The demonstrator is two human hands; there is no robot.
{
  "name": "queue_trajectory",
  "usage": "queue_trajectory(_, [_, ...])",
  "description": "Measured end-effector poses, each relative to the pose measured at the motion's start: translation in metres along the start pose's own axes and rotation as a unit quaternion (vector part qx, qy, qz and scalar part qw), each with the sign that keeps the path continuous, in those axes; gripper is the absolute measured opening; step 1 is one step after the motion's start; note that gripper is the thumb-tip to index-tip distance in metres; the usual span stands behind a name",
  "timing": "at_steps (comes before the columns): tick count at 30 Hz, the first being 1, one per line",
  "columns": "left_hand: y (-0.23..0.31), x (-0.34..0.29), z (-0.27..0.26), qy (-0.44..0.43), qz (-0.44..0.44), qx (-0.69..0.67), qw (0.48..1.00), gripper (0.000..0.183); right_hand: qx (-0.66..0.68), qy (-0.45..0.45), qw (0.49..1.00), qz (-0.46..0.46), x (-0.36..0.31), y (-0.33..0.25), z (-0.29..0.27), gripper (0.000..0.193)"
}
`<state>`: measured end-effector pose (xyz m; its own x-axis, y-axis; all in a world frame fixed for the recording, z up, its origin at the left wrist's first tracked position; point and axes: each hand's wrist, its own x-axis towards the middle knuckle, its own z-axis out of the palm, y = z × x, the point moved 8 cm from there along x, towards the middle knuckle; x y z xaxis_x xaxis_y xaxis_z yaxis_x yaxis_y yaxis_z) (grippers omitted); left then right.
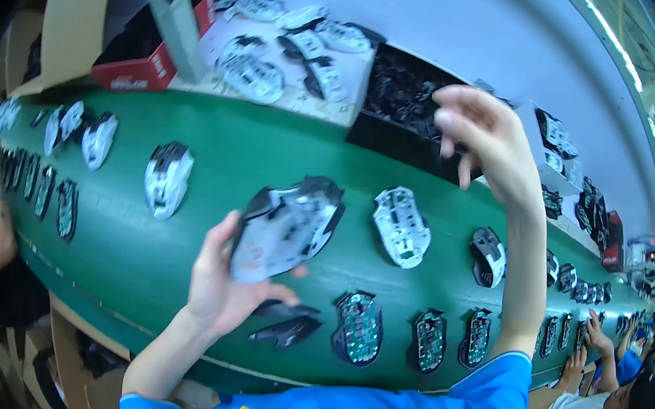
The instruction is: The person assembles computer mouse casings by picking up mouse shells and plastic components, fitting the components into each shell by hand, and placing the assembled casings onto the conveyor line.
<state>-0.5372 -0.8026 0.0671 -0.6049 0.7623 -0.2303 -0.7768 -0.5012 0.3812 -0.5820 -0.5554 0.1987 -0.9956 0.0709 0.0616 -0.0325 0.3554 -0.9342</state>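
My left hand (225, 290) holds up a computer mouse shell (284, 228), whitish-grey with black edges, thumb on one side and fingers beneath. Raised at the upper right, my right hand (481, 133) has bent, parted fingers, slightly blurred. I see nothing in them. Behind it stands a black box (407, 146) full of small black parts (405, 88). Dark curved shell pieces (286, 329) lie on the green bench just below my left hand. Right of the held shell rests a white mouse shell (401, 227), its inner side up.
Mouse bases with green circuit boards (359, 328) line the near edge of the green bench (121, 246). More white shells (167, 178) lie farther back and on a shelf (306, 109). A red box (136, 74) stands back left. Other people (583, 403) work at both ends.
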Motion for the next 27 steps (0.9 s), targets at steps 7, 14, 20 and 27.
queue_trajectory(7, [-0.025,-0.025,0.033,-0.002,0.063,0.062,0.996,0.060,-0.079,-0.001,0.983,-0.166,-0.095,-0.058,0.105,0.016])
queue_trajectory(14, [-0.038,-0.055,0.028,0.013,0.129,0.227,0.965,0.077,-0.069,0.077,0.980,-0.171,-0.127,-0.057,0.123,0.013])
queue_trajectory(20, [-0.041,-0.064,0.044,-0.033,0.174,0.266,0.948,0.082,-0.062,0.131,0.973,-0.182,-0.140,-0.055,0.130,0.012])
queue_trajectory(27, [-0.035,-0.070,0.055,-0.032,0.226,0.348,0.909,0.081,-0.103,0.170,0.953,-0.228,-0.148,-0.064,0.134,0.017])
